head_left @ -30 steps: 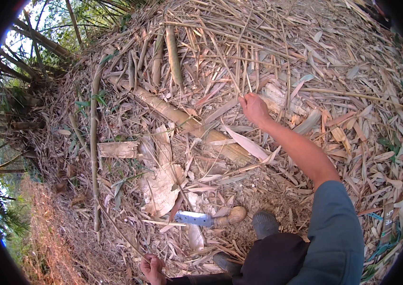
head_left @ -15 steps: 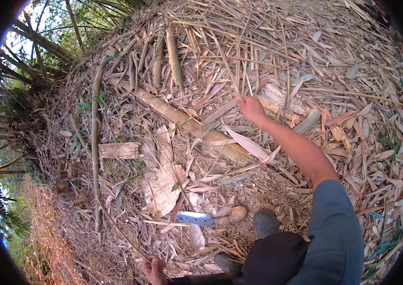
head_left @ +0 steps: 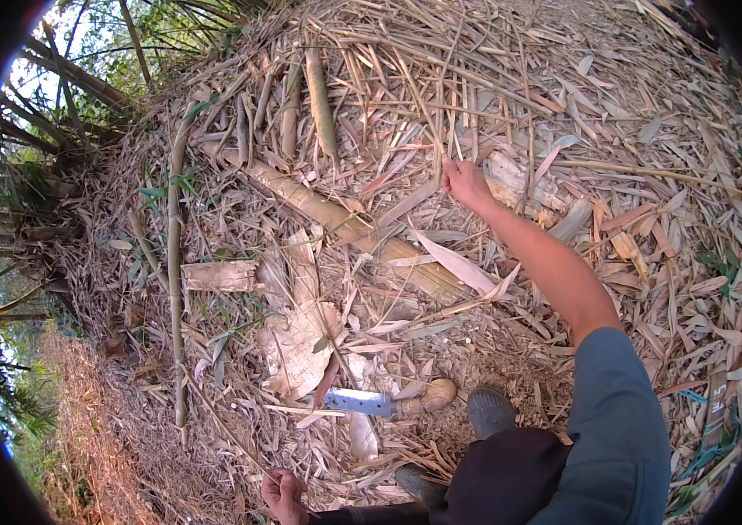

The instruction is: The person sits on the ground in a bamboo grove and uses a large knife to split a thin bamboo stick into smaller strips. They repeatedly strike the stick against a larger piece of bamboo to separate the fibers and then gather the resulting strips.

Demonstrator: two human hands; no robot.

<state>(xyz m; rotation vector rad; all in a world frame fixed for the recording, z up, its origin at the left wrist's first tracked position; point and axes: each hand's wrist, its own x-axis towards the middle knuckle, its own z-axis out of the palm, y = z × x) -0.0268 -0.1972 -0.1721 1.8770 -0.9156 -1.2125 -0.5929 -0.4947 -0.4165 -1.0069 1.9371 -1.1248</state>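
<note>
At the lower left, my left hand point(head_left: 283, 496) is closed round the near end of a thin twig point(head_left: 224, 426), which slants away to the upper left. Farther off, right of the middle, my right hand point(head_left: 467, 184) is in a fist at the edge of a pile of split bamboo strips point(head_left: 476, 92). A narrow strip point(head_left: 441, 144) comes out at its fingertips and appears to be pinched there. Between my hands a broad-bladed knife point(head_left: 388, 402) with a rounded wooden handle lies on the ground, out of my grasp.
A thick bamboo pole point(head_left: 310, 206) lies slantwise across the litter. Shorter bamboo pieces point(head_left: 320, 101) lie beyond it. A long thin pole point(head_left: 175, 245) stretches along the left. Pale sheath pieces point(head_left: 305, 350) lie near the knife. My shoe point(head_left: 491, 411) is beside its handle.
My right hand has moved slightly farther away, and the strips by it have shifted a little. My left hand with the twig stays nearly still; the knife has not moved.
</note>
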